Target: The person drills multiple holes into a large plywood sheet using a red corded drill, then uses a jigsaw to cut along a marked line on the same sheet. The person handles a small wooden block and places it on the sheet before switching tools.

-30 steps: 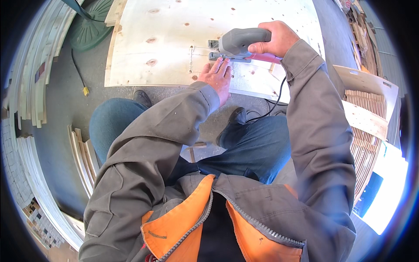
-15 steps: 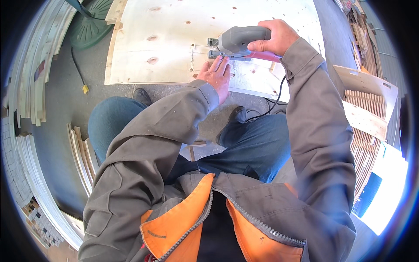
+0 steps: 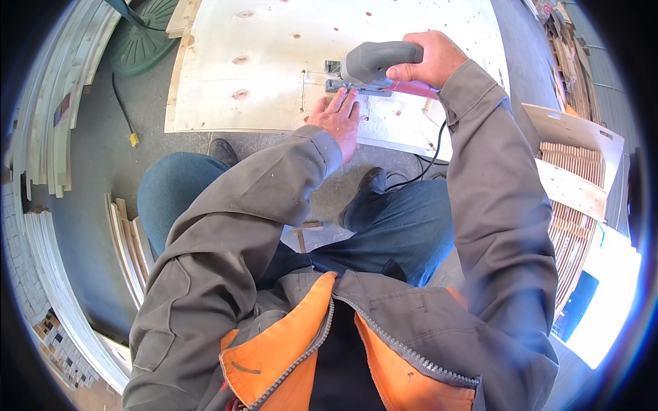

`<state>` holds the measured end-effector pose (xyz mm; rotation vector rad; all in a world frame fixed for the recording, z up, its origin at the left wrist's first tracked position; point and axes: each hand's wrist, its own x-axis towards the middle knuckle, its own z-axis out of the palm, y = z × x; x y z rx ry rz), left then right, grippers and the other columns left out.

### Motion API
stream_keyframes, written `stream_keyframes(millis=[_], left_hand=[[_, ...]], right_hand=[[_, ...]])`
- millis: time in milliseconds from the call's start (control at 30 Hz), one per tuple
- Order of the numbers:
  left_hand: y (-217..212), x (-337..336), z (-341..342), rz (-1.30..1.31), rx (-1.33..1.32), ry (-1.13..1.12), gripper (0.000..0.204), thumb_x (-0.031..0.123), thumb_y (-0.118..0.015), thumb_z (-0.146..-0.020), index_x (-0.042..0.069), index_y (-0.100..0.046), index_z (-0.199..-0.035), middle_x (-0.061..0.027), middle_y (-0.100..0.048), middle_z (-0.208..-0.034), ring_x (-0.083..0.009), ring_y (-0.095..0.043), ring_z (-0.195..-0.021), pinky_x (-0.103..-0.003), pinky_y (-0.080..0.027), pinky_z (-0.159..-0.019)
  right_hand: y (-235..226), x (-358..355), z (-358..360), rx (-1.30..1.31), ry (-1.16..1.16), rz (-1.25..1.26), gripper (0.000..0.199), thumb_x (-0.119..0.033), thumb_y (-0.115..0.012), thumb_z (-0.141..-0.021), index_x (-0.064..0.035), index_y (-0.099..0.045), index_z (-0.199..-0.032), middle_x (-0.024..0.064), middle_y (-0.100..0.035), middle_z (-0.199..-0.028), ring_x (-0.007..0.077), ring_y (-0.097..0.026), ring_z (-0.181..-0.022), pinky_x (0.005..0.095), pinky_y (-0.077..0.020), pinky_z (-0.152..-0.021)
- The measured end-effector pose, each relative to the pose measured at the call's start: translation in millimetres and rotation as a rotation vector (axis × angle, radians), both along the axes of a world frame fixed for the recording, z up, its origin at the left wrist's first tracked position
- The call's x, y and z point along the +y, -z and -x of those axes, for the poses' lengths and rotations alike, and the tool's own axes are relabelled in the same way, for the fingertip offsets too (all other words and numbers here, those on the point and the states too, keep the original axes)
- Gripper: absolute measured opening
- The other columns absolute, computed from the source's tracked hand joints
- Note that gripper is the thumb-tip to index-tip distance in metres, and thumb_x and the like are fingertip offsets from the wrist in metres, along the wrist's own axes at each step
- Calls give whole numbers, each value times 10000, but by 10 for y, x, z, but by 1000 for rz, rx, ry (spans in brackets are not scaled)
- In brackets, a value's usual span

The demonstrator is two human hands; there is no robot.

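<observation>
A grey jigsaw [image 3: 373,60] with a reddish-pink rear part rests its flat base on a pale plywood sheet [image 3: 274,41]. My right hand [image 3: 435,58] is wrapped round its top handle. My left hand [image 3: 337,122] lies at the sheet's near edge with the fingers stretched out, their tips against the near side of the jigsaw's base. Left of the base, a thin line runs to a row of small holes [image 3: 303,92] in the plywood. The blade is hidden beneath the tool.
A black cable [image 3: 436,151] hangs by the sheet's near edge, close to my right knee. Long boards [image 3: 51,130] stand at the left beside a green round base [image 3: 142,41]. A yellow plug [image 3: 134,140] lies on the floor. Stacked wooden slats [image 3: 572,226] are at the right.
The jigsaw and my right hand have shifted very slightly left over the plywood. My left hand keeps its place at the base, also a touch further left.
</observation>
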<state>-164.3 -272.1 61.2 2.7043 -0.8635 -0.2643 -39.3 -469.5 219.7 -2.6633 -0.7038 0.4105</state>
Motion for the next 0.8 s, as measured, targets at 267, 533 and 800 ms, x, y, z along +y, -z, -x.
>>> stream_keyframes(millis=[267,533,800], left_hand=[[-28,35,-2,-2,5,2,854,412,-726,-905,-31,-377,-1546,-198,-287,-1666,-337,-252,-1561,-504,-295,-1218],[-6,61,-5,4,0,-6,851,409,-734,-900,-34,-386,-1539,-197,-290,-1664,-338,-259,-1559,-504,-294,-1218],[-45,106,-2,0,14,-11,842,406,-734,-899,-33,-396,-1533,-194,-289,-1666,-334,-257,-1560,-507,-296,-1217]], right_hand=[[12,23,4,-13,2,-18,577,-509,-911,-706,6,-736,-899,96,-646,-694,199,-601,-671,371,-487,-658],[22,53,2,-16,5,-7,588,-516,-906,-713,10,-736,-912,106,-652,-710,205,-609,-689,379,-494,-671],[12,94,0,-6,15,-8,580,-506,-903,-719,16,-733,-908,101,-654,-713,202,-607,-693,379,-493,-671]])
